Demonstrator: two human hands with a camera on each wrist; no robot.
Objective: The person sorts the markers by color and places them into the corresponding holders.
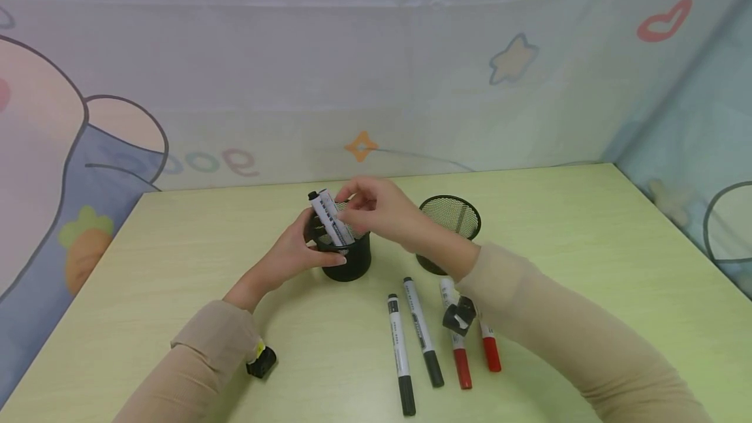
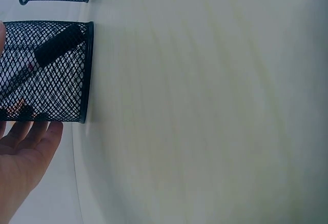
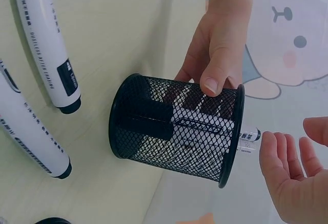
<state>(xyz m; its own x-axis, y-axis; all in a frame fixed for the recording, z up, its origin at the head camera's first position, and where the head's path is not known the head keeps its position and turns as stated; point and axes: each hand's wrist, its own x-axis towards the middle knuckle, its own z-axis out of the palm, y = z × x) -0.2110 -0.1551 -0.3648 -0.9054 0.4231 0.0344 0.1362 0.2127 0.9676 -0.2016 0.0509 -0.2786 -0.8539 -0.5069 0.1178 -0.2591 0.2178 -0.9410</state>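
Note:
My left hand [image 1: 292, 248] grips a black mesh pen holder [image 1: 348, 265] around its side, thumb at the front. White whiteboard markers [image 1: 330, 219] stand inside it, leaning left, their ends above the rim. Through the mesh in the right wrist view, a dark cap [image 3: 148, 120] shows near the bottom. My right hand [image 1: 380, 209] hovers at the holder's mouth, fingers loosely bent. In the right wrist view its fingertips [image 3: 267, 141] are close beside a marker's end [image 3: 250, 134]; whether they touch is unclear.
A second black mesh holder [image 1: 449, 215] stands to the right, partly behind the right forearm. On the table in front lie two black-capped markers [image 1: 399, 351] and two red-capped markers [image 1: 461, 365]. A patterned cloth [image 1: 411, 83] hangs behind the table.

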